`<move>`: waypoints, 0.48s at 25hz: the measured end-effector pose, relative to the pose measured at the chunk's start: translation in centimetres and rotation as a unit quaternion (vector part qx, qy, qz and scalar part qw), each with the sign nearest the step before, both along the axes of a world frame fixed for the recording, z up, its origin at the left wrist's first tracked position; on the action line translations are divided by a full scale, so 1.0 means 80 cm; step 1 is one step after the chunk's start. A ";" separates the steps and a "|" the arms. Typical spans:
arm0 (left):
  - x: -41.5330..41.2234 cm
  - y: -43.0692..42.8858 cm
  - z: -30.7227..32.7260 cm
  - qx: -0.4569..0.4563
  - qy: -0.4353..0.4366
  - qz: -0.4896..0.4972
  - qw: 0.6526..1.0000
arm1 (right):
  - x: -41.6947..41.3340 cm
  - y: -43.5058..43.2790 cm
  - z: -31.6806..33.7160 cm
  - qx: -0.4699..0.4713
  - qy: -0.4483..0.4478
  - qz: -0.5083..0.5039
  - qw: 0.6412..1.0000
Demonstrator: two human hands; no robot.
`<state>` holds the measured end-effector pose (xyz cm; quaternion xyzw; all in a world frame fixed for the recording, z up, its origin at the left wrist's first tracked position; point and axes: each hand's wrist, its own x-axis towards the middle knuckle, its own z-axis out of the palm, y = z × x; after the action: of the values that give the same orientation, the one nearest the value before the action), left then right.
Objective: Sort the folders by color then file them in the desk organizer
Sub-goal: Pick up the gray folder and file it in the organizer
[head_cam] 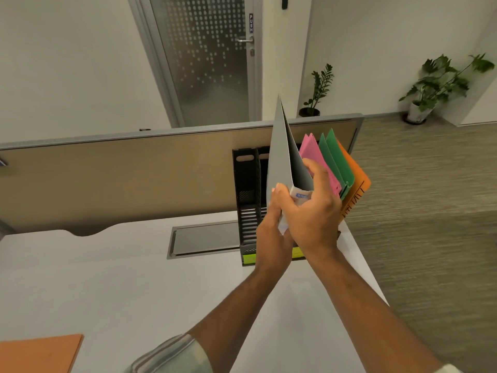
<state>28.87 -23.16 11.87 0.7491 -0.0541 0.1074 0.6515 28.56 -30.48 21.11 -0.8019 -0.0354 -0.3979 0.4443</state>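
A black desk organizer [246, 195] stands at the back of the white desk, against the partition. Pink folders [313, 149], green folders [332, 154] and an orange folder [355, 179] stand upright in its right-hand slots. Both hands hold a grey folder [281, 154] upright in front of the organizer, its top corner pointing up. My left hand [274, 219] grips its lower edge. My right hand [312, 208] grips the lower right side, fingers curled around the folder's edge. Another orange folder [40, 352] lies flat at the desk's near left corner.
A grey cable tray lid [204, 239] is set into the desk left of the organizer. The tan partition [121, 173] runs along the desk's back. The desk's right edge [368, 273] drops to carpet. Two potted plants and a glass door stand beyond.
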 end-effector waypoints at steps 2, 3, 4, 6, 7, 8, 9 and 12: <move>0.013 -0.002 -0.009 -0.041 0.008 0.011 0.999 | 0.017 -0.001 -0.017 -0.005 -0.001 0.007 1.000; 0.020 -0.003 -0.014 -0.039 0.007 0.023 0.999 | 0.024 -0.002 -0.027 -0.007 0.009 0.017 1.000; 0.026 -0.003 -0.022 -0.040 0.010 0.025 0.999 | 0.030 -0.003 -0.036 -0.008 0.022 0.025 0.999; 0.033 -0.003 -0.037 -0.075 0.039 0.019 0.996 | 0.038 -0.003 -0.053 -0.008 0.041 0.029 0.999; 0.036 -0.002 -0.044 -0.104 0.059 0.007 0.993 | 0.042 -0.004 -0.060 -0.007 0.046 0.030 0.998; 0.039 -0.001 -0.050 -0.124 0.077 0.002 0.989 | 0.045 -0.004 -0.067 -0.007 0.054 0.031 0.998; 0.041 0.001 -0.056 -0.133 0.088 -0.001 0.987 | 0.047 -0.004 -0.073 -0.007 0.063 0.033 0.997; 0.042 0.003 -0.055 -0.157 0.124 -0.006 0.980 | 0.053 -0.002 -0.087 -0.010 0.093 0.035 0.995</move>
<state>32.25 -22.95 7.45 0.6445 0.0403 0.0174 0.7633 32.82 -30.62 14.18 -0.8380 -0.0254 -0.3055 0.4515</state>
